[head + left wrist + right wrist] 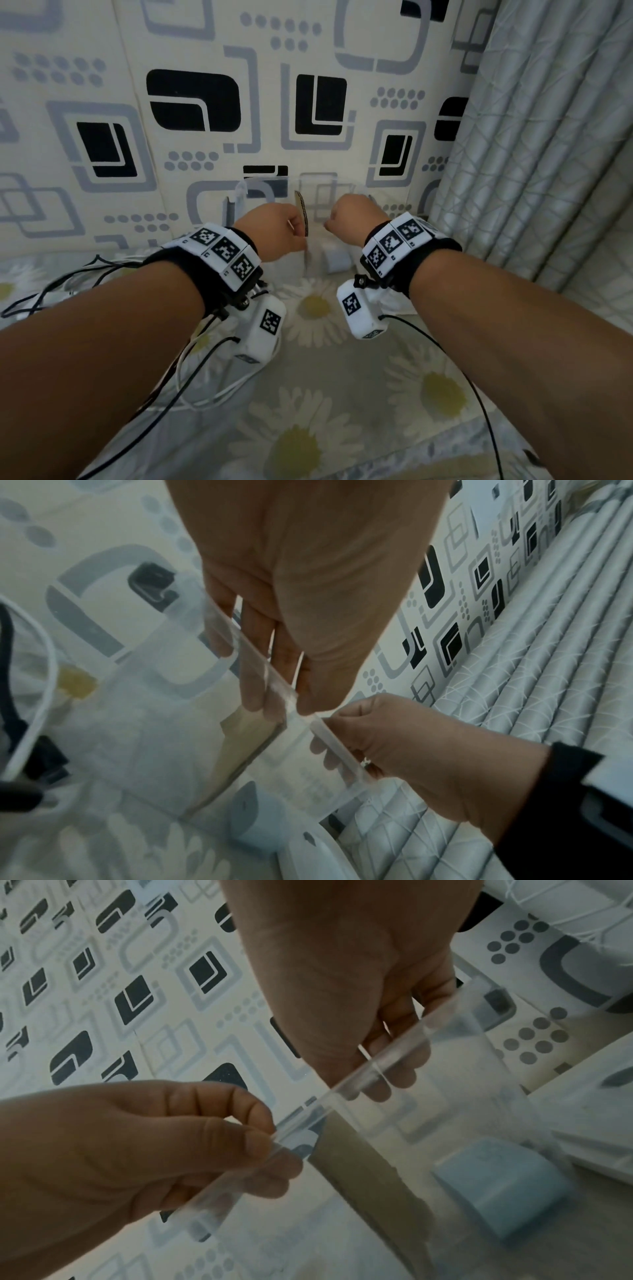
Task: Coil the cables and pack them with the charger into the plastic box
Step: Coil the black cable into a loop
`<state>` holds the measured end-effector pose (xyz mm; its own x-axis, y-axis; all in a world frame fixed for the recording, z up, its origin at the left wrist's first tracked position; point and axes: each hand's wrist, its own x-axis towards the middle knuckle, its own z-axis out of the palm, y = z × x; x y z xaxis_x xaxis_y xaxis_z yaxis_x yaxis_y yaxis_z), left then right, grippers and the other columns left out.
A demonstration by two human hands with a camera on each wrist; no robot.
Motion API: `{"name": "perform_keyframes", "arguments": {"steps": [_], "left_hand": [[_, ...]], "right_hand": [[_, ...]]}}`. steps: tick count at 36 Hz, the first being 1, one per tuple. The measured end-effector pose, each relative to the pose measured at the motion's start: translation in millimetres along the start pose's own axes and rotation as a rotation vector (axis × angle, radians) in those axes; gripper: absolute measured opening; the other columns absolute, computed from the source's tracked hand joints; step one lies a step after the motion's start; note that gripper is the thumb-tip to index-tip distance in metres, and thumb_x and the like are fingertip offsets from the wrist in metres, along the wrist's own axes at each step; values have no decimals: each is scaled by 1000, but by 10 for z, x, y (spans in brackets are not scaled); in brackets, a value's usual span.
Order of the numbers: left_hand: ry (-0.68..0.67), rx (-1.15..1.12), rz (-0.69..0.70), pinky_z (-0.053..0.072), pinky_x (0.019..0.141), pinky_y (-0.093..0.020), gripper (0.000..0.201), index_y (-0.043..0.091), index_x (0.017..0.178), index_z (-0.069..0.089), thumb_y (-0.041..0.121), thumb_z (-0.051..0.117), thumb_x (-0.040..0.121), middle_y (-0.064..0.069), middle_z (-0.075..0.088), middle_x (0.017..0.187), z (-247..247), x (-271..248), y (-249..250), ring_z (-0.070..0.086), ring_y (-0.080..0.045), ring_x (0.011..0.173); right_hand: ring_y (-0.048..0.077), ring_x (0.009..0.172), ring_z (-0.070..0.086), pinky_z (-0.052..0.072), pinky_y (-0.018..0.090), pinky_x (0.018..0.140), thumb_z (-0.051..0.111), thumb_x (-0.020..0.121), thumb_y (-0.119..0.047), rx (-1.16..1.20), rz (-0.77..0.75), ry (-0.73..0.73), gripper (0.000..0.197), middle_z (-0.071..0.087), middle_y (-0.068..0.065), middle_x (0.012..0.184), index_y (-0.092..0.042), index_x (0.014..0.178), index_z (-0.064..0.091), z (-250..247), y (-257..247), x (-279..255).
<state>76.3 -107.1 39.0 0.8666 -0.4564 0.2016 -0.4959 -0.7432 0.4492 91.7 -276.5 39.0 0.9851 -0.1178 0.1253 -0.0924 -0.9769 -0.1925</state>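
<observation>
A clear plastic box [318, 202] stands on the daisy-print sheet against the patterned wall. My left hand [286, 233] and right hand [337, 221] both grip its near rim [260, 666], fingers inside the wall and thumbs outside. A brown cardboard divider [303, 214] stands upright in the box between the hands. A pale blue-white charger [337, 260] lies inside on the right of the divider [359, 1164], seen through the wall as a rounded block [496, 1185]. Black cables [68, 277] and a white cable [212, 387] lie loose on the sheet at the left.
A grey pleated curtain [531, 137] hangs close on the right. The patterned padded wall [205, 102] stands right behind the box. A white flat object [599, 1123] lies beside the box on the right. Daisy-print sheet [325, 394] spreads in front.
</observation>
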Motion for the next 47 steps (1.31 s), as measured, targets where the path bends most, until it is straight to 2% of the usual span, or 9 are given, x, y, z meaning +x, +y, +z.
{"name": "perform_keyframes", "arguments": {"steps": [4, 8, 11, 13, 28, 32, 37, 43, 47], "left_hand": [[71, -9, -10, 44, 72, -26, 10, 14, 94, 61, 20, 63, 87, 4, 61, 86, 29, 37, -16, 57, -17, 83], [105, -13, -13, 46, 76, -28, 8, 16, 98, 60, 20, 58, 91, 2, 61, 92, 57, 60, -41, 58, -18, 87], [97, -7, -5, 41, 74, -25, 10, 16, 101, 59, 19, 53, 94, 1, 62, 94, 78, 94, -63, 57, -17, 88], [92, -4, -4, 38, 73, -24, 10, 17, 102, 59, 20, 52, 95, 2, 62, 94, 90, 124, -72, 56, -17, 88], [74, -46, -9, 41, 72, -24, 12, 16, 103, 62, 22, 55, 95, 1, 66, 98, 84, 200, -88, 60, -17, 90], [67, -57, -20, 44, 76, -25, 14, 16, 106, 61, 21, 56, 95, 2, 64, 98, 52, 164, -69, 61, -18, 93], [122, -52, -6, 26, 67, -7, 17, 14, 110, 61, 17, 55, 94, 7, 59, 99, -12, 110, -51, 56, -11, 96], [131, -92, -13, 37, 76, -16, 11, 19, 103, 61, 18, 58, 92, 7, 59, 96, -150, 26, -64, 55, -10, 90], [161, -83, -40, 42, 81, -21, 10, 21, 99, 63, 21, 60, 90, 7, 63, 96, -271, -78, -136, 59, -12, 92]], "right_hand": [[26, 80, 56, 43, 35, 83, 51, 92, -27, 59, -27, 44, 28, 53, 3, 69, -12, 68, 56, 29, 13, -25], [24, 75, 54, 40, 32, 70, 44, 97, -36, 90, -55, 125, 41, 47, 0, 63, -14, 64, 50, 83, 67, -43], [21, 75, 48, 40, 41, 95, 39, 100, -38, 102, -70, 152, 47, 41, -4, 60, -20, 56, 41, 111, 86, -38], [20, 75, 48, 37, 43, 101, 38, 100, -39, 127, -71, 166, 49, 41, -5, 59, -20, 55, 41, 135, 90, -20], [27, 83, 60, 41, 49, 98, 35, 100, -39, 206, -89, 180, 50, 64, 6, 78, -14, 65, 60, 235, 111, 95], [29, 85, 59, 42, 49, 96, 32, 101, -42, 215, -84, 166, 51, 57, 4, 75, -19, 58, 47, 195, 86, 49], [25, 84, 54, 39, 49, 100, 31, 101, -45, 242, -78, 147, 48, 52, -1, 71, -21, 62, 44, 120, 47, -28], [25, 83, 58, 48, 46, 86, 41, 97, -45, 306, -142, 255, 38, 59, 0, 78, -19, 74, 57, 20, -70, -97], [27, 95, 55, 46, 41, 87, 50, 94, -36, 371, -216, 343, 30, 60, 7, 97, -11, 89, 65, -57, -220, -171]]}}
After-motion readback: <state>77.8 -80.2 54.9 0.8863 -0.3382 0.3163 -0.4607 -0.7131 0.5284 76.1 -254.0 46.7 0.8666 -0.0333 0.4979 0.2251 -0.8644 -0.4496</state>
